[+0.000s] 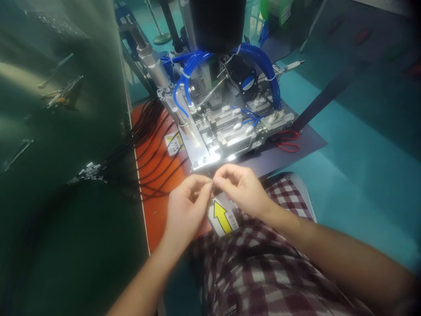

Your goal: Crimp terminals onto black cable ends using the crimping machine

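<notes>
My left hand [188, 202] and my right hand [242, 188] meet at the fingertips, just in front of a metal machine fixture [226, 131]. Both hands are closed in a pinch, thumb against forefinger. Something very small seems to sit between the fingertips, but it is too small to make out. Below the hands shows a white label with a yellow arrow [222, 216]. Left of my left hand, a bundle of black cables [121, 162] with shiny metal ends [90, 172] lies across the orange board [156, 219] and the dark green surface.
Blue air tubes [194, 61] arch over the fixture, under a black cylinder [219, 22]. A warning label [174, 143] is stuck on the orange board. Red wire loops [289, 141] hang at the fixture's right. Loose pieces [62, 94] lie on the green surface [82, 245] at left.
</notes>
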Tool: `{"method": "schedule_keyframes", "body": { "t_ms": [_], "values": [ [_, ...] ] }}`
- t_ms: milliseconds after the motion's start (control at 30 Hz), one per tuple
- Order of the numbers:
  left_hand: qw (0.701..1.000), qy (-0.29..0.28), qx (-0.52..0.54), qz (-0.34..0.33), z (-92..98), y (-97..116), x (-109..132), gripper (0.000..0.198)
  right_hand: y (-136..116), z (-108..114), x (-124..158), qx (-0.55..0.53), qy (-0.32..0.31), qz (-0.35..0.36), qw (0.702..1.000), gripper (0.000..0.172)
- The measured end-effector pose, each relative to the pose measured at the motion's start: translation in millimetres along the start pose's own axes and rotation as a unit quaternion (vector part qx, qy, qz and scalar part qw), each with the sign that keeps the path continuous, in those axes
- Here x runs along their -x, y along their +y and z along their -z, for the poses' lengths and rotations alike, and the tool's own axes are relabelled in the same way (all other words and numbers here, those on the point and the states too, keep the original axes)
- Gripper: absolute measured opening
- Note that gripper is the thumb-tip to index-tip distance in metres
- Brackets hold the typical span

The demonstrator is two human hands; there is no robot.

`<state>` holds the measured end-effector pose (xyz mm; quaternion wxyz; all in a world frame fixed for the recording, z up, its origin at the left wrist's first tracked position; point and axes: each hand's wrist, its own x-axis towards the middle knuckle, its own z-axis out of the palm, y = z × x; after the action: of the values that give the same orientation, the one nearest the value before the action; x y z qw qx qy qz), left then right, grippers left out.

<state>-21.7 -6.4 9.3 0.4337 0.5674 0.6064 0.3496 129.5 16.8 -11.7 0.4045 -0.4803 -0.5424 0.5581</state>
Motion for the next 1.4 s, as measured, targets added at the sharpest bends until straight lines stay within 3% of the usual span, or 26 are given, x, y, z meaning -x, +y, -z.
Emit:
{"method": "schedule_keyframes", "body": {
  "t_ms": [100,233,333,533,867,1067,1400],
  "values": [
    [0.992,0.01,-0.081,-0.091,1.7,-9,0,0.011,-4,7,-3,-0.018,0.002,-0.027,0.999,0.011],
    [0.954,0.016,-0.2,-0.222,7.4,-21,-3,0.011,-5,13,-9,-0.032,-0.001,-0.077,0.996,0.013],
    [0.933,0.006,-0.238,-0.269,10.2,-30,-5,0.018,1,12,-12,-0.032,-0.001,-0.122,0.992,0.015],
    [0.922,-0.008,-0.251,-0.294,10.4,-41,-5,0.026,15,11,-13,-0.055,-0.009,-0.142,0.988,0.018],
    [0.889,-0.02,-0.322,-0.326,11.0,-39,-12,0.031,23,13,-16,-0.051,0.012,-0.123,0.991,0.02],
    [0.902,-0.036,-0.286,-0.321,13.3,-41,-13,0.031,22,12,-19,-0.089,-0.01,-0.182,0.979,0.025],
    [0.917,-0.024,-0.24,-0.317,11.1,-41,-15,0.029,27,15,-17,-0.104,-0.025,-0.153,0.982,0.022]
  ]
}}
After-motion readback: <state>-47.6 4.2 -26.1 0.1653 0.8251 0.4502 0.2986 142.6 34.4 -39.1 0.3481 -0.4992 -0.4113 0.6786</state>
